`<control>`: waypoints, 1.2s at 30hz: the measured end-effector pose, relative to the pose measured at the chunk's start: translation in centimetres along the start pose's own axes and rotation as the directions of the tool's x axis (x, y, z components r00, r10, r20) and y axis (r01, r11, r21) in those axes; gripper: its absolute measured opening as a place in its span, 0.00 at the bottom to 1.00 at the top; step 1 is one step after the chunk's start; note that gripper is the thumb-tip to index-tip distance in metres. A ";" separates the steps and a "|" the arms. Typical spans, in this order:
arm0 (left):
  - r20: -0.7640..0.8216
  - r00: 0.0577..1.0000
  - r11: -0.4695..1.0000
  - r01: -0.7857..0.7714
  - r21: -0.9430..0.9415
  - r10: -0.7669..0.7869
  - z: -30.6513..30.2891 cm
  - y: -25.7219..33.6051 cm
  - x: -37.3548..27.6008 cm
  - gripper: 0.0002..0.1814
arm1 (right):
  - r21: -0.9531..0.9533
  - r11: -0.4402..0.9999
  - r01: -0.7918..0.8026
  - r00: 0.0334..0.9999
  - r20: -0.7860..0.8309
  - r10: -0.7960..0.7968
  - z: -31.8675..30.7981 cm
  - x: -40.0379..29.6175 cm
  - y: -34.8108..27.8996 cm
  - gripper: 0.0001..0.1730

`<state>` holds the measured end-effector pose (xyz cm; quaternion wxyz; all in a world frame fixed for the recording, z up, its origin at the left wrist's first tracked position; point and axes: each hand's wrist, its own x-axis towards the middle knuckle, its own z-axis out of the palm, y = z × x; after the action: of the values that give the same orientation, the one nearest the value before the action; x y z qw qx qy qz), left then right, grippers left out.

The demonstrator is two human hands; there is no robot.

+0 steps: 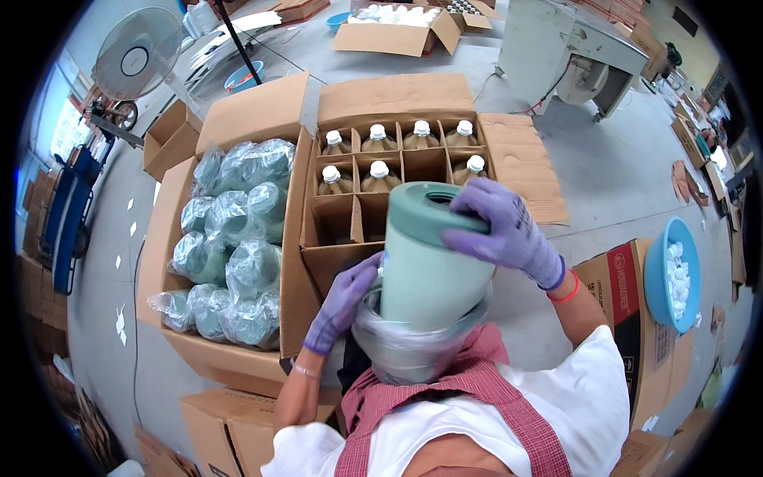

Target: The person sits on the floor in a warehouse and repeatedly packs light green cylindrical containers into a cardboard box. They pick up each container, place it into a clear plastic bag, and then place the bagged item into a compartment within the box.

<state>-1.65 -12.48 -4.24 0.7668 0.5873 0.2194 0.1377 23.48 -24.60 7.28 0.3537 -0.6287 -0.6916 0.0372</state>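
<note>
My right hand (503, 229), in a purple glove, grips the rim of a pale green cylindrical shell (438, 274) with a round opening in its top. The shell stands slightly tilted in a clear plastic bag (411, 352) against my apron. My left hand (346, 295), also gloved, is at the shell's left side by the bag's edge; its fingertips are partly hidden. Beyond is a divided cardboard box (343, 259) with several white-capped bottles (378, 170) in its compartments. To the left, an open carton (292, 286) holds several plastic-wrapped green shells (253, 271).
A blue basin (650, 286) of small white parts rests at the right on a printed carton (632, 369). A standing fan (134, 59) is at the upper left. A pale metal machine (566, 53) and an open carton (381, 43) of white pieces stand farther back.
</note>
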 end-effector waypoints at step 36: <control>-0.109 0.986 0.987 -0.134 -0.092 0.124 0.3 -3.9 -2.2 0.20 | 0.495 0.617 0.612 0.342 0.538 -0.771 -2.8 4.8 -9.4 0.21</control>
<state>-3.54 -14.85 -7.58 0.7720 0.5539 0.2128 0.2278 17.21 -23.35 16.12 0.1017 -0.1659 -0.9618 0.1927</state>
